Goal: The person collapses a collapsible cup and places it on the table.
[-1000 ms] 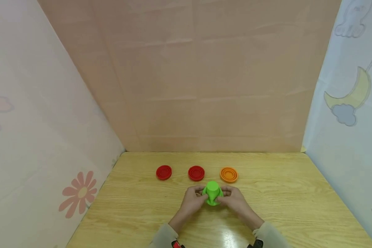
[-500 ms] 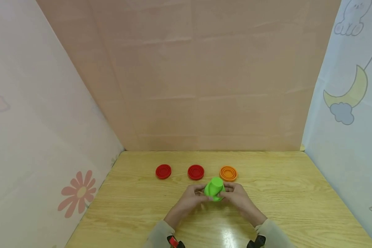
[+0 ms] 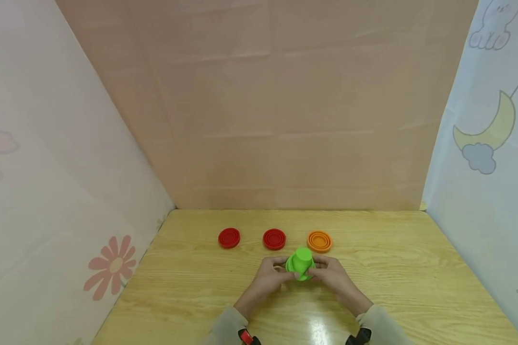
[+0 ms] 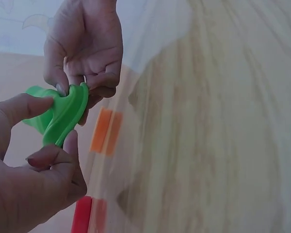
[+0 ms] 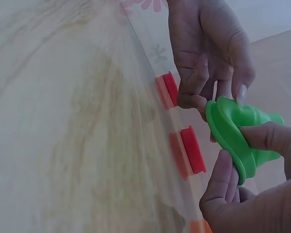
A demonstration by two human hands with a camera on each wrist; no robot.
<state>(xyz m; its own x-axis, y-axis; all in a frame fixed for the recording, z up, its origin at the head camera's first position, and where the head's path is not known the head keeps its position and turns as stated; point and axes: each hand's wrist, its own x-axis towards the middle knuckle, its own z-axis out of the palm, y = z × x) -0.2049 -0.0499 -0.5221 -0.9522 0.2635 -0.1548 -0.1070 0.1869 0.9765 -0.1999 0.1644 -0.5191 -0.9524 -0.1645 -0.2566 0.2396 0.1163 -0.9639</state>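
Between both hands is a green collapsible cup (image 3: pixel 302 258), held above the table with its narrow base facing up. My left hand (image 3: pixel 268 275) pinches the rim from the left, and my right hand (image 3: pixel 331 276) pinches it from the right. In the left wrist view, the thumbs press into the soft wall of the green cup (image 4: pixel 63 114), and the rim is bent. Fingers lie under the rim of the green cup (image 5: pixel 228 138) in the right wrist view. Its inside is hidden.
Beyond the hands, two red collapsed cups (image 3: pixel 229 238) and one orange collapsed cup (image 3: pixel 319 241) lie flat in a row. The wooden table (image 3: pixel 190 287) meets a brown back wall (image 3: pixel 276 143), with pale patterned sheets on both sides.
Both hands have shifted slightly to the right and away from the body with the green cup. Its base tilted to the right and then came more upright; the thumbs have changed position on the wall.
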